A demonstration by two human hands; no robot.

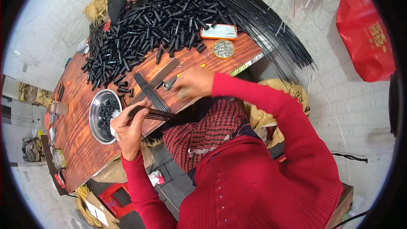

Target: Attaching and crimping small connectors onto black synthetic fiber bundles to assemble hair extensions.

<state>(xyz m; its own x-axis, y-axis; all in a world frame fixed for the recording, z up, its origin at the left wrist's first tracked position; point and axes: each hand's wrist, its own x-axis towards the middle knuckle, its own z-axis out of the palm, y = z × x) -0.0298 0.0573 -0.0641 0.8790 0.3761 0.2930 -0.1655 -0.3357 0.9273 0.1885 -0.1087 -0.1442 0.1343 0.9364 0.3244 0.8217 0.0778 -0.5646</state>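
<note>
Single head-worn fisheye view, from close above the red knit sweater (pixel 250 182), facing steeply down and forward, across wood-grained tabletop (pixel 75 127).

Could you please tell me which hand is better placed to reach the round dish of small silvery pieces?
Probably the right hand: it is nearer the round dish, while the left hand is farther away, holding thin black rods. Blur hides whether the right is empty.

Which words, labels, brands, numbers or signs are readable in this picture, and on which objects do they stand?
Red bag, far right: gold lettering, not copied here.
Yellowish sack, right of centre: dark print, too small and blurred to read.
Any other marks: too small or blurred.
</note>
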